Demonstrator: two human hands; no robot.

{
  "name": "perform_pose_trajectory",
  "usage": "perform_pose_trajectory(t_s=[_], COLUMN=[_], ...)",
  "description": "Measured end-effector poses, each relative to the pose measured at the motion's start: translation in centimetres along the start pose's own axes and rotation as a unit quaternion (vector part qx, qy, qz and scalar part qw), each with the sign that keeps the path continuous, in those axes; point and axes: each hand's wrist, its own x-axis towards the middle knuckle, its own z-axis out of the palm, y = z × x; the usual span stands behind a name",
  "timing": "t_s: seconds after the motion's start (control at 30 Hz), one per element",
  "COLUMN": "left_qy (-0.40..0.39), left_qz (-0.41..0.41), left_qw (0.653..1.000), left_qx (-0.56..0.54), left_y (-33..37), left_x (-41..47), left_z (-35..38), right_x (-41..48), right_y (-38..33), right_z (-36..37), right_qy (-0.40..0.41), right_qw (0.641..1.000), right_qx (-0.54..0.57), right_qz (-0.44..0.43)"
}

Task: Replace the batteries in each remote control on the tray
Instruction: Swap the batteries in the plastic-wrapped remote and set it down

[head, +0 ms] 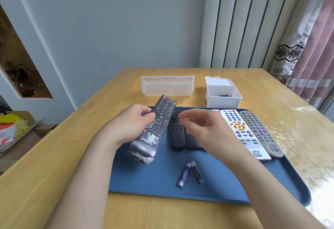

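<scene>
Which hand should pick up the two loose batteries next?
Probably the right hand: it holds nothing and hovers nearer the batteries on the tray, while the left hand grips the black remote.

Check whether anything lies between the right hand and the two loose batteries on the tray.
Nothing visible does. The batteries lie on the tray, nearer the person than the right hand; the left hand holds the black remote off to the side.

black remote (161, 120): white lettering, upside down, unreadable | white remote (242, 131), grey remote (260, 131): logos too small
</scene>
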Motion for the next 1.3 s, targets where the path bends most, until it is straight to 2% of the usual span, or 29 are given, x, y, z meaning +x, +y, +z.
perform_pose_trajectory(t_s=[0.13, 0.23, 0.3, 0.37, 0.43, 0.5, 0.53, 0.57, 0.63, 0.7, 0.8, 0.87, 0.93, 1.03, 1.1, 1.2, 1.3], left_qy=[0.023, 0.017, 0.008, 0.047, 0.07, -0.036, -0.117, -0.183, -0.233, -0.224, -0.209, -0.191, -0.162, -0.105, -0.068, -0.041, -0.001], left_qz=[-0.034, -0.057, -0.056, -0.03, 0.045, 0.085, 0.092, 0.099, 0.133, 0.155, 0.153, 0.138, 0.106, 0.074, 0.07, 0.091, 0.111], left_qw=[0.988, 0.983, 0.974, 0.951, 0.955, 0.977, 0.97, 0.952, 0.911, 0.898, 0.906, 0.927, 0.967, 0.991, 0.989, 0.984, 0.986], left_qx=[0.15, 0.174, 0.221, 0.305, 0.283, 0.191, 0.191, 0.226, 0.313, 0.346, 0.336, 0.292, 0.166, -0.049, -0.111, -0.146, -0.124], left_y=[-0.7, -0.7, -0.7, 0.0, 1.4, 2.8, 3.5, 3.9, 4.3, 4.5, 4.1, 3.7, 3.9, 5.1, 6.4, 8.8, 11.3], left_x=[0.6, 0.7, 0.6, 0.3, -0.7, -1.9, -2.5, -2.9, -3.3, -3.2, -2.7, -2.4, -2.2, -1.2, 0.0, 3.1, 7.4], left_z=[0.1, 0.7, 1.0, 1.2, 1.3, 1.7, 2.3, 3.0, 4.6, 5.5, 5.9, 5.8, 5.7, 5.7, 5.6, 6.3, 7.8], right_x=[0.1, -0.2, -0.7, -1.1, -1.5, -1.8, -1.9, -1.9, -1.9, -1.8, -1.8, -1.9, -1.8, -0.4, 1.0, 3.8, 7.2], right_y=[0.0, -0.8, -1.5, -2.0, -2.4, -2.7, -3.0, -3.2, -3.4, -3.3, -2.8, -2.5, -2.4, -1.8, -1.2, 0.0, 1.2], right_z=[-1.4, -2.2, -2.6, -2.7, -2.6, -2.3, -2.2, -2.0, -1.9, -1.7, -1.1, -1.3, -2.8, -6.4, -8.5, -10.9, -12.5], right_qy=[-0.039, -0.119, -0.187, -0.237, -0.271, -0.288, -0.291, -0.298, -0.308, -0.292, -0.263, -0.264, -0.246, -0.14, -0.06, 0.063, 0.166], right_qw=[0.993, 0.972, 0.939, 0.902, 0.875, 0.858, 0.852, 0.843, 0.825, 0.814, 0.81, 0.841, 0.893, 0.963, 0.983, 0.985, 0.963], right_qx=[-0.108, -0.201, -0.285, -0.356, -0.393, -0.416, -0.426, -0.441, -0.468, -0.499, -0.523, -0.471, -0.367, -0.209, -0.154, -0.155, -0.213], right_qz=[0.01, 0.02, 0.039, 0.064, 0.082, 0.085, 0.086, 0.083, 0.074, 0.057, 0.029, 0.042, 0.083, 0.093, 0.082, 0.037, -0.007])
